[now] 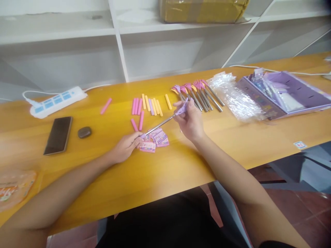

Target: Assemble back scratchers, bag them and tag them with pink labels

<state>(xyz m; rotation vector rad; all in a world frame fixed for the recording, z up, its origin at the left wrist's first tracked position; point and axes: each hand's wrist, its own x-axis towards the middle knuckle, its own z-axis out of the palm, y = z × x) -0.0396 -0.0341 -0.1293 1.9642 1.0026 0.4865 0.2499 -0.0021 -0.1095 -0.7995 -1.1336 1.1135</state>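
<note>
Both hands hold one thin metal rod (160,125) over the wooden table (181,165). My left hand (126,146) pinches its lower end. My right hand (190,119) is closed on the upper end, where a purple claw-shaped head (182,108) shows. Under the rod lie small pink and purple printed cards (155,141). Behind them are several pink, yellow and purple sleeves (146,105) in a loose row. A fan of similar metal rods with pink and purple heads (200,93) lies just past my right hand.
A phone (58,134) and a small dark case (84,132) lie at the left, a white power strip (57,101) behind them. Crumpled clear plastic (234,96) and an open purple box (287,93) sit at the right. White shelving (119,44) backs the table.
</note>
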